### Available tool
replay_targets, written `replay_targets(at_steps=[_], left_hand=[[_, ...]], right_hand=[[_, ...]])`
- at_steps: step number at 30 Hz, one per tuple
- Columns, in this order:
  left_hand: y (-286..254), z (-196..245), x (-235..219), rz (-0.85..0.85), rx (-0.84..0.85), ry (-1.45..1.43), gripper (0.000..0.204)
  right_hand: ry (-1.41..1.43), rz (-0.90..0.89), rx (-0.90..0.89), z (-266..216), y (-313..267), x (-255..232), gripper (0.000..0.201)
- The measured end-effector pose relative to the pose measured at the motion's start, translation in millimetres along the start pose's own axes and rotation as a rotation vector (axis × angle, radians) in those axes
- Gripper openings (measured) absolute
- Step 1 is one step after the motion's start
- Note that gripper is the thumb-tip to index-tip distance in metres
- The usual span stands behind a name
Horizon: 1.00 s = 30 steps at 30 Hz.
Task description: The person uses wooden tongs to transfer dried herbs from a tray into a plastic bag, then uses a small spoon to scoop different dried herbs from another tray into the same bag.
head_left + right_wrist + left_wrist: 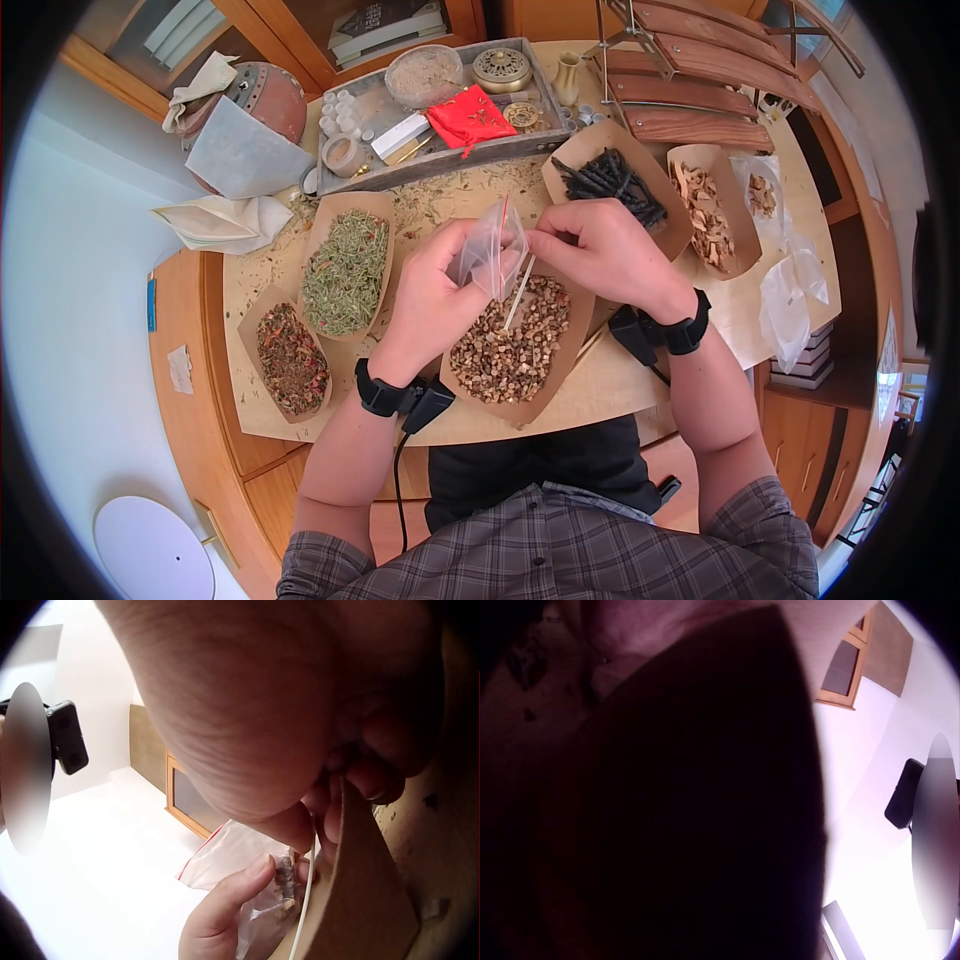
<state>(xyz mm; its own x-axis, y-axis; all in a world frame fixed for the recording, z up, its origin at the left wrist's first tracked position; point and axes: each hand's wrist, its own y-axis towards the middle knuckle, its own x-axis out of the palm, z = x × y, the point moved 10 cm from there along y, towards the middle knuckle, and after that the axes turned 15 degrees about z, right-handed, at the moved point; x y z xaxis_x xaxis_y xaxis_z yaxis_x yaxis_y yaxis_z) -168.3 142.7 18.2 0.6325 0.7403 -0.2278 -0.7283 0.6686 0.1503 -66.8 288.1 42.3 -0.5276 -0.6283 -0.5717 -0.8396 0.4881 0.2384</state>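
In the head view my left hand (pixel 440 300) grips a small clear zip bag (pixel 490 250) with a red line along its seal, above the paper tray of chopped brown pieces (pixel 505 355). My right hand (pixel 610 250) is beside the bag's mouth, its thumb and forefinger pinching a thin white strip (pixel 519 292) that slants down over the tray. The right wrist view shows the left thumb (pixel 232 896) pressing the bag (pixel 232 855), with small brown-grey bits inside it. A dark shape hides most of the left wrist view.
Paper trays of green herb (pixel 345 270), dried petals (pixel 290 360), black sticks (pixel 610 185) and pale slices (pixel 705 220) surround the hands. Behind stands a wooden tray (pixel 400 175) bearing a red pouch (pixel 470 118) and a glass bowl (pixel 425 75). A folded wooden rack (pixel 690 75) occupies the back right.
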Motion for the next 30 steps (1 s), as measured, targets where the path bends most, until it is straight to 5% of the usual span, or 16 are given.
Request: replay_targets(at_steps=[30], left_hand=[[0.0, 3.4, 2.2, 0.001, 0.032, -0.019, 0.026]], right_hand=[[-0.011, 0.003, -0.019, -2.2, -0.5, -1.2, 0.036]])
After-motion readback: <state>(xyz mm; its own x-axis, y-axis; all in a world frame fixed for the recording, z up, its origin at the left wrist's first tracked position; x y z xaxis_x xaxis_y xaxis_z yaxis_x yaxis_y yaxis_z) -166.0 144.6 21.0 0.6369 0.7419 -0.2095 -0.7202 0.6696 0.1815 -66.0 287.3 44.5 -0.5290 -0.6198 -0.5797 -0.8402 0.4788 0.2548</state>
